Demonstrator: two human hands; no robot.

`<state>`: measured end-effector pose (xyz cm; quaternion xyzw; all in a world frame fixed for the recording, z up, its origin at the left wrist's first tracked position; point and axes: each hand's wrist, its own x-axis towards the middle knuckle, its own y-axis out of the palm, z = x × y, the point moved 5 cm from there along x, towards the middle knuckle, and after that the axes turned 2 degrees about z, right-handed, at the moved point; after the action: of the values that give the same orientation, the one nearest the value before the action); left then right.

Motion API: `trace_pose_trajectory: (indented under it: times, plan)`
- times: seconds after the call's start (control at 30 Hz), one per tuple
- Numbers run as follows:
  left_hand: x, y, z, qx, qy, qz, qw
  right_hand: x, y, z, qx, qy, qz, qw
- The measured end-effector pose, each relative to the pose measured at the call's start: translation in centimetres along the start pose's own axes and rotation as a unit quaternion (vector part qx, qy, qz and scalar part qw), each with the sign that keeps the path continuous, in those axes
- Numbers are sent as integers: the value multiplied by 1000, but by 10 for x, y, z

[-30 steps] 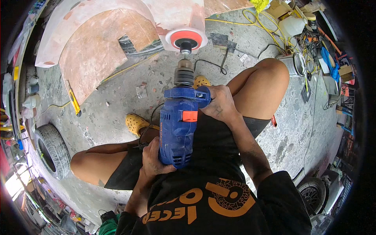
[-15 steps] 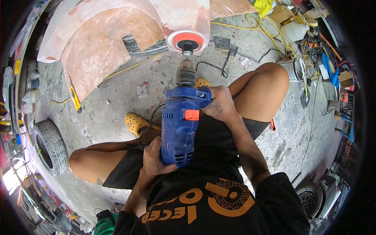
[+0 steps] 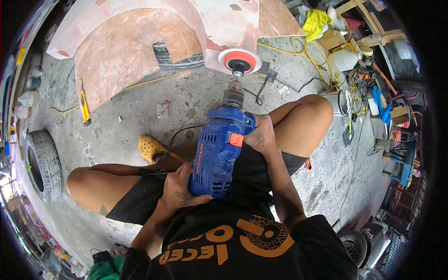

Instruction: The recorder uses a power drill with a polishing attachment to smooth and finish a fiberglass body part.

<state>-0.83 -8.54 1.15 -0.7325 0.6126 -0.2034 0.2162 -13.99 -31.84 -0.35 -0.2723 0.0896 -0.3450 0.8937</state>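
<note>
Blue drill (image 3: 215, 151) at centre: left hand (image 3: 179, 187) clamped on its rear, right hand (image 3: 261, 134) clamped on its front at 2 o'clock. Red disc (image 3: 240, 55) overlaps pale panel (image 3: 233, 28) at 12 o'clock; contact cannot be confirmed.

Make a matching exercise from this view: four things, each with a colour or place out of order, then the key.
1. drill
2. sanding disc
3. left hand
4. right hand

A. at the drill's side, near its front
B. red with a white rim
C. at the drill's rear
D. mostly blue

Pairs: 1-D, 2-B, 3-C, 4-A
</note>
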Motion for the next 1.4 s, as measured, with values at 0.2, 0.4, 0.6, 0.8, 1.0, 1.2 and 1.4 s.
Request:
trace_pose_trajectory:
  times: [0.2,0.4,0.6,0.8,1.0,1.2,1.4]
  plan:
    - [-4,3,1,10,-8,-3,1000,1,3,-6,-10,-12,2,1000]
    - [-2,3,-1,10,-13,9,1000,2,6,-11,1,-28,4,1000]
    - [1,3,-6,6,-20,13,1000,-1,3,-20,-6,-25,-6,1000]
    - [1,2,-9,20,-9,4,1000,1,4,-18,10,-29,-4,1000]
    - [1,2,-10,34,-5,3,999,0,6,-19,20,-11,5,1000]
    - [3,3,-11,23,1,-1,1000,-1,6,-22,32,-19,-4,999]
    - [-7,3,4,-30,-33,-14,999,10,11,-1,20,-49,8,999]
